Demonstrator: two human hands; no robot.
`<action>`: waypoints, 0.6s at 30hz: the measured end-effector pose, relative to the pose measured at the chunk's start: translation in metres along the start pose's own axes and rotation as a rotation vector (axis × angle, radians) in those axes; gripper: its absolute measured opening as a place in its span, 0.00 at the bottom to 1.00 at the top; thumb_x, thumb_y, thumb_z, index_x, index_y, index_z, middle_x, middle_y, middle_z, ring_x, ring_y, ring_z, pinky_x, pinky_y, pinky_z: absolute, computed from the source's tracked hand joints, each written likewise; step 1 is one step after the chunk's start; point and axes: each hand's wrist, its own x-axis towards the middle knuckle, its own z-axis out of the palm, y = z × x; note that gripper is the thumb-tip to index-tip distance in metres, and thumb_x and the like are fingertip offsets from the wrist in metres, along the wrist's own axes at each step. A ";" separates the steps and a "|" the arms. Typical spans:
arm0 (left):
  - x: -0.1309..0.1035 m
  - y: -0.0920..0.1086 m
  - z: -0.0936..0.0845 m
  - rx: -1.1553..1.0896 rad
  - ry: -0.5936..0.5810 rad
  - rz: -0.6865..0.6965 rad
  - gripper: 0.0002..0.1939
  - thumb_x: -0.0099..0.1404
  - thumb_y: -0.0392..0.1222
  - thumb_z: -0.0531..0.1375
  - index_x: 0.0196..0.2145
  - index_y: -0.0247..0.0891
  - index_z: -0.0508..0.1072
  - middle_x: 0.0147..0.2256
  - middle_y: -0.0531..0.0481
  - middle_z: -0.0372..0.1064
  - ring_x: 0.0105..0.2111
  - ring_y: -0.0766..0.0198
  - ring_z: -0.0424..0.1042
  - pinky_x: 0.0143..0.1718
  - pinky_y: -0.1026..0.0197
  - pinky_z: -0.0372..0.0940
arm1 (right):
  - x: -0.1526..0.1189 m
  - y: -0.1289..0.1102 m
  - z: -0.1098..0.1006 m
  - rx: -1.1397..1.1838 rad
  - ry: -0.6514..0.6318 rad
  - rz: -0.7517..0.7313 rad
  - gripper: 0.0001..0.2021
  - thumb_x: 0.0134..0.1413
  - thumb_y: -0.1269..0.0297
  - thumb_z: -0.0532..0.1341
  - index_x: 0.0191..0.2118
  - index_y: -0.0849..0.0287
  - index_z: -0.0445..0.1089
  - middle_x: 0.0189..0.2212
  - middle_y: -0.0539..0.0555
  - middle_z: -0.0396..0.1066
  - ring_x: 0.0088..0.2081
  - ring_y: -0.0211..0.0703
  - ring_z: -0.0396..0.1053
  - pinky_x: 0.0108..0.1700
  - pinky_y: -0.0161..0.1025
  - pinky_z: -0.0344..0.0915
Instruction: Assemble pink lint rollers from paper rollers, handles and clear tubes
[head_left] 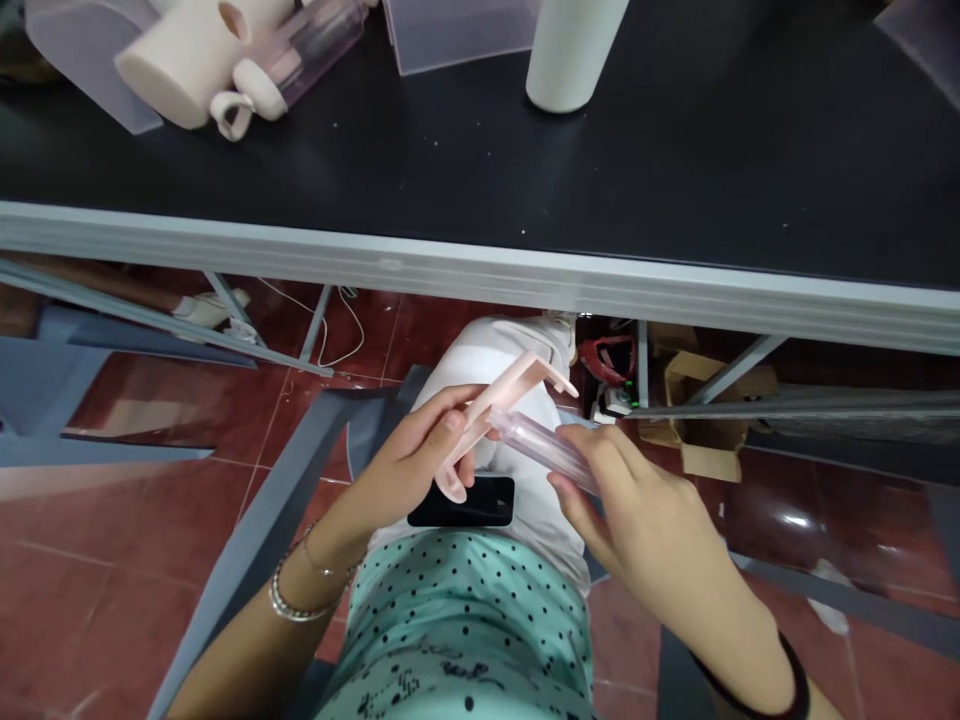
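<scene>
Fingers (442,425) of the left hand (409,470) are closed around a pale pink plastic bracket (495,400), thumb on top and the rest curled beneath, holding it above the lap. Fingers of the right hand (622,490) are pinched shut on a clear pink tube (544,447), gripped at its lower right end. Noted relation: the tube's long axis runs from lower right to upper left, and its free end points at, and appears to touch, the middle of the bracket; the bracket's own long axis runs the other way, from lower left to upper right, so the two cross just between the hands. The tube lies to the right of the left hand's fingers, close by, and the right hand is the nearer to it. Both items are held below the edge of the counter (480,270), over the white trousers. Count: one bracket, one tube in hand, one black phone (480,503) resting on the lap under the left hand. On the counter above: one upright white cylinder (571,50), one cream cylinder lying on its side (176,65), and one clear pink bottle (300,50) with a cream looped cap beside it. Left wrist carries bracelets; right wrist a dark band.
</scene>
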 end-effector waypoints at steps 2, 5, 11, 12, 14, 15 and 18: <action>-0.002 -0.002 -0.001 -0.071 0.024 0.002 0.22 0.70 0.52 0.52 0.56 0.37 0.63 0.36 0.47 0.70 0.23 0.72 0.66 0.21 0.70 0.61 | -0.003 -0.003 0.003 -0.036 -0.012 0.015 0.12 0.66 0.59 0.47 0.45 0.59 0.61 0.34 0.55 0.72 0.19 0.37 0.66 0.18 0.35 0.56; -0.003 -0.005 -0.003 -0.127 0.015 0.038 0.23 0.71 0.52 0.51 0.56 0.36 0.64 0.32 0.48 0.70 0.22 0.71 0.66 0.19 0.70 0.60 | -0.004 -0.005 0.005 -0.047 -0.007 0.032 0.10 0.66 0.60 0.47 0.44 0.59 0.60 0.30 0.52 0.71 0.19 0.38 0.66 0.18 0.35 0.56; -0.002 -0.006 0.002 -0.085 -0.009 0.062 0.22 0.72 0.51 0.50 0.57 0.36 0.65 0.23 0.52 0.66 0.22 0.70 0.65 0.21 0.70 0.60 | -0.001 -0.007 0.003 -0.072 0.007 0.023 0.09 0.67 0.60 0.47 0.43 0.59 0.60 0.23 0.48 0.67 0.17 0.38 0.66 0.17 0.34 0.53; -0.002 -0.006 0.002 -0.074 -0.006 0.057 0.22 0.71 0.51 0.51 0.57 0.37 0.65 0.23 0.52 0.66 0.22 0.70 0.65 0.21 0.71 0.60 | 0.000 -0.007 0.002 -0.072 0.003 0.020 0.10 0.67 0.60 0.48 0.43 0.59 0.60 0.23 0.47 0.66 0.17 0.38 0.66 0.17 0.34 0.53; -0.002 -0.006 0.001 -0.059 0.003 0.057 0.22 0.71 0.52 0.51 0.57 0.38 0.65 0.23 0.52 0.66 0.22 0.70 0.65 0.22 0.71 0.61 | 0.000 -0.007 0.000 -0.058 0.000 0.012 0.10 0.67 0.59 0.48 0.42 0.59 0.60 0.22 0.46 0.65 0.17 0.38 0.66 0.17 0.34 0.52; -0.002 -0.006 0.001 -0.055 0.007 0.055 0.22 0.71 0.52 0.51 0.57 0.38 0.65 0.23 0.53 0.66 0.22 0.71 0.65 0.22 0.71 0.61 | 0.000 -0.008 0.000 -0.047 -0.002 0.011 0.10 0.67 0.59 0.47 0.43 0.59 0.60 0.21 0.46 0.65 0.17 0.37 0.65 0.17 0.34 0.51; -0.002 -0.007 0.000 -0.040 0.017 0.045 0.22 0.72 0.52 0.50 0.57 0.40 0.65 0.23 0.53 0.65 0.22 0.72 0.64 0.22 0.72 0.61 | 0.001 -0.009 -0.001 -0.024 -0.026 0.007 0.11 0.67 0.59 0.47 0.42 0.59 0.60 0.20 0.45 0.64 0.15 0.37 0.64 0.16 0.34 0.49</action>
